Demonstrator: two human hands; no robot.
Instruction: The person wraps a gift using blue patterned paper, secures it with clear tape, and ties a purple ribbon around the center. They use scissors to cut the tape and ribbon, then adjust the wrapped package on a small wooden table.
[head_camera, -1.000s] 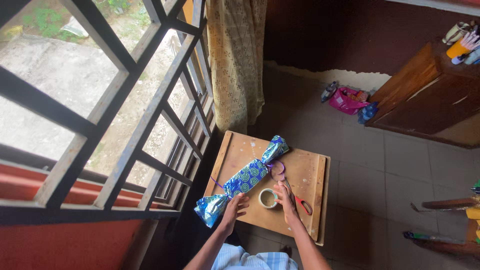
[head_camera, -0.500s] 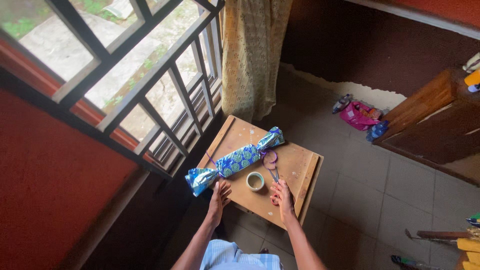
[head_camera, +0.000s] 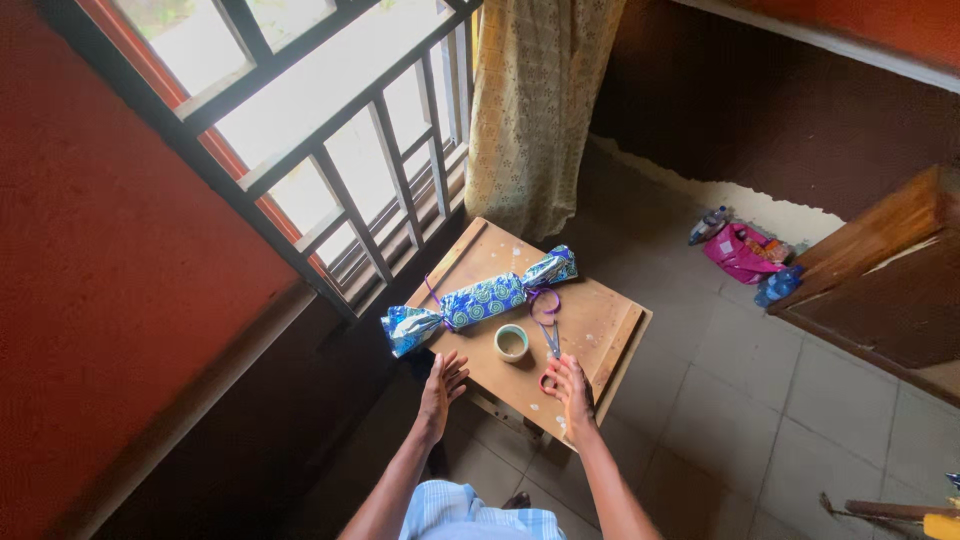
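Left hand (head_camera: 438, 392) hovered open, fingers spread, grip on nothing, just off the wooden counter (head_camera: 600, 330) edge below the blue wrapped parcel (head_camera: 478, 301). Right hand (head_camera: 571, 392) lay open beside scissors (head_camera: 549, 352); tape roll (head_camera: 511, 342) sat between the hands.

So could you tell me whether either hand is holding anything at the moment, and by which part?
Nothing is held. The left hand is open beside the table edge; the right hand lies flat by the scissors.
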